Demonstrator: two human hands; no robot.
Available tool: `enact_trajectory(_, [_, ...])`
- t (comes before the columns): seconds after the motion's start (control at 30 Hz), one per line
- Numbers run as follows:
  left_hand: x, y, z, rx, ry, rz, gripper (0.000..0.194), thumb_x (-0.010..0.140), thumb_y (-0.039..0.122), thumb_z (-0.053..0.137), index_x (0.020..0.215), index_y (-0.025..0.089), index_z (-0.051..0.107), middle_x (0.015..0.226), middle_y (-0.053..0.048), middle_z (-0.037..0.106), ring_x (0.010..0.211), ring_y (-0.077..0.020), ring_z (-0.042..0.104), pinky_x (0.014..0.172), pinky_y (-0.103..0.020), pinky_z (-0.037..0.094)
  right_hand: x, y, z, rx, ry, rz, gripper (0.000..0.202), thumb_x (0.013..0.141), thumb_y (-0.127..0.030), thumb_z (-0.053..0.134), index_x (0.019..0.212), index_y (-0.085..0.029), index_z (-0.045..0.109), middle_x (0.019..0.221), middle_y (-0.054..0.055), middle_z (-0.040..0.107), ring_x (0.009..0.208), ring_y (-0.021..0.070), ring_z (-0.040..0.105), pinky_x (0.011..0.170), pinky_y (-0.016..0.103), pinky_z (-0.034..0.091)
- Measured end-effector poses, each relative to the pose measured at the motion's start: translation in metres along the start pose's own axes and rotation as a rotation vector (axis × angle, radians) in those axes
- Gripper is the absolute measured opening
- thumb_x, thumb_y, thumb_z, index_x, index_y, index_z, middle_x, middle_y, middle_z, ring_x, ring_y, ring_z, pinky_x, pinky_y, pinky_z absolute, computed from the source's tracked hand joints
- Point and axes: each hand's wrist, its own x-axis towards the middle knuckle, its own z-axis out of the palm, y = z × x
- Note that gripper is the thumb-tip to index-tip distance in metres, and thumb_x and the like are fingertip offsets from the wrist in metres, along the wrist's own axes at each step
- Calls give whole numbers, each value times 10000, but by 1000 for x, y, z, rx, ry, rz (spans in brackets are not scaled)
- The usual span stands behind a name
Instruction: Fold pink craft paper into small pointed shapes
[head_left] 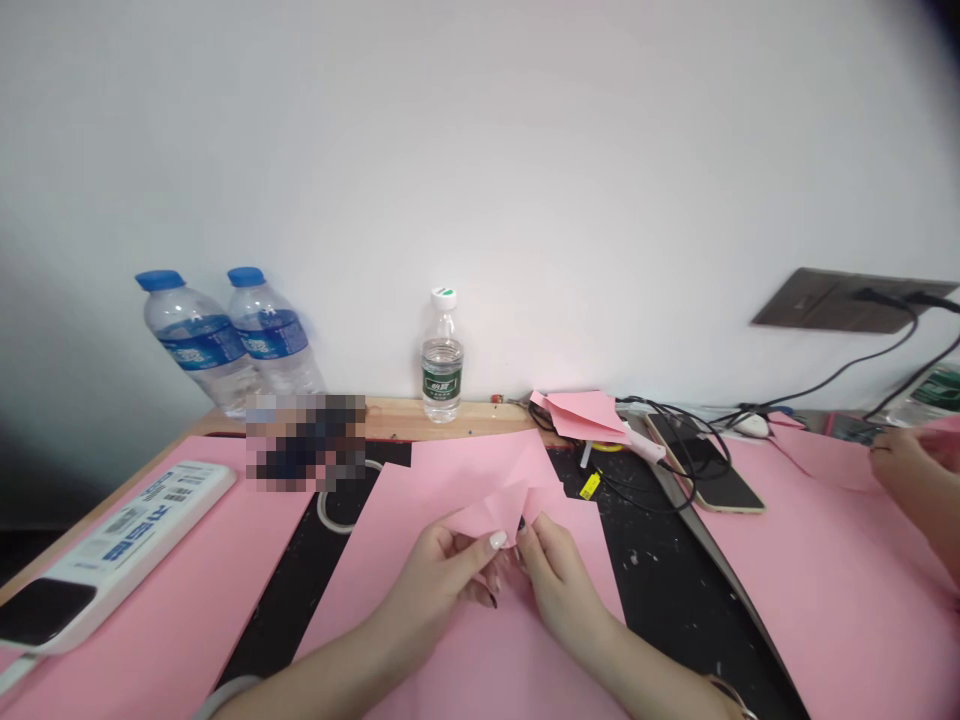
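Holding a small folded pink paper piece (501, 508), the left hand (442, 580) and right hand (559, 580) pinch it over a big pink paper sheet (450, 640).

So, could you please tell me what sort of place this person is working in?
Probably a shared craft desk against a plain wall: pink paper sheets cover the table, both hands fold a small pink paper piece, and another person's hand works at the right.

matt pink paper piece (501, 505), clear plastic bottles (442, 358)
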Motion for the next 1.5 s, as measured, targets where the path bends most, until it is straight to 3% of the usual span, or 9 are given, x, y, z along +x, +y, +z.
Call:
enact_trajectory(0.17, [-3, -1, 7, 161, 45, 85, 424, 804, 447, 558, 507, 150, 508, 431, 30, 472, 407, -89, 440, 458, -223, 364, -2, -4, 5, 12, 9, -3, 309, 937, -342, 321, 675, -198, 400, 587, -37, 424, 520, 109, 383, 492, 235, 318])
enact_trajectory(0.57, [-7, -1, 9, 404, 107, 201, 364, 893, 448, 409, 630, 197, 385, 484, 77, 359, 455, -91, 346, 457, -219, 278, -4, -12, 14, -27, 59, -79, 264, 932, -285, 320, 699, -201, 415, 597, -21, 453, 536, 124, 414, 499, 240, 339])
enact_trajectory(0.83, [-8, -2, 13, 366, 104, 206, 331, 893, 447, 409, 678, 194, 398, 494, 85, 359, 438, -79, 334, 430, -203, 269, -4, -15, 18, 35, 47, -40, 251, 930, -289, 303, 718, -207, 409, 572, -16, 497, 506, 127, 467, 479, 234, 388])
enact_trajectory(1.03, [-5, -8, 11, 372, 99, 189, 325, 888, 440, 426, 675, 197, 391, 521, 80, 384, 443, -74, 339, 428, -202, 267, -6, -11, 21, -34, 116, -55, 232, 908, -276, 341, 685, -225, 380, 575, -9, 515, 499, 138, 488, 458, 238, 397])
enact_trajectory(1.13, [-4, -8, 10, 331, 88, 169, 340, 889, 450, 418, 660, 202, 370, 503, 83, 383, 424, -73, 342, 420, -200, 275, -7, -8, 21, 17, 70, -35, 249, 925, -292, 318, 694, -222, 378, 581, -10, 514, 504, 136, 504, 475, 241, 416])
enact_trajectory(1.5, [-5, -9, 10, 265, 61, 187, 262, 892, 440, 428, 816, 194, 475, 576, 80, 346, 479, -80, 307, 456, -205, 271, -6, -8, 18, 12, 15, -57, 198, 938, -284, 330, 920, -176, 494, 802, 49, 585, 679, 159, 549, 634, 280, 454])
